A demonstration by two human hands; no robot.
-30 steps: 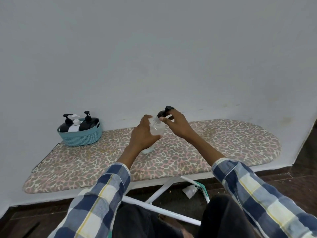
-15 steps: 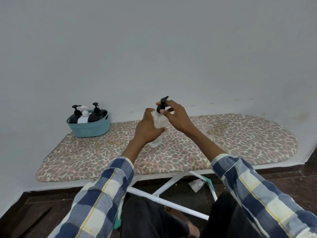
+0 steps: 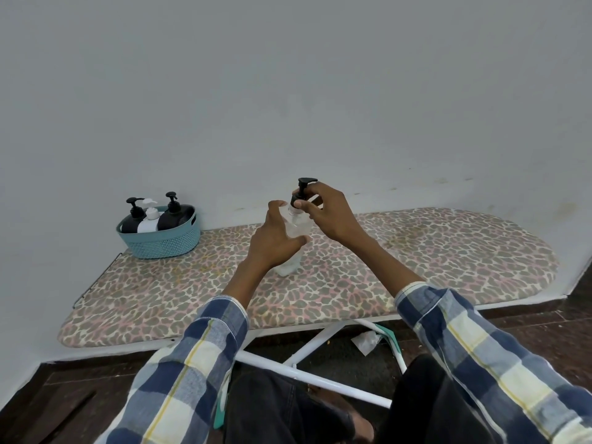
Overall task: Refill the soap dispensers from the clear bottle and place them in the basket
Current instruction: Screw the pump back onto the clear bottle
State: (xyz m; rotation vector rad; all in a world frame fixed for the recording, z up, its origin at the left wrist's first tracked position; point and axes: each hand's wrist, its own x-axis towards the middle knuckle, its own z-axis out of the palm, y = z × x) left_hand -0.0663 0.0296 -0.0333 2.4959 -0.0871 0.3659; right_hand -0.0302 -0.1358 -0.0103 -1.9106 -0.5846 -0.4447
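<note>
Left hand (image 3: 275,239) wraps the clear dispenser bottle (image 3: 294,238), which stands on the ironing board (image 3: 416,261). Right hand (image 3: 330,213) just right of it, fingertips pinching the black pump (image 3: 301,192) at the bottle neck. Teal basket (image 3: 160,241) well left of both hands, near the wall, holding two black dispensers (image 3: 174,213) with a white dispenser (image 3: 150,217) between.

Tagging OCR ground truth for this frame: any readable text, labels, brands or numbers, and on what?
None readable.
Clear pump bottle, held by the left hand and right hand: no label visible.
Two black and one white dispenser in the teal basket: no print visible.
Ironing board cover: pattern only.
</note>
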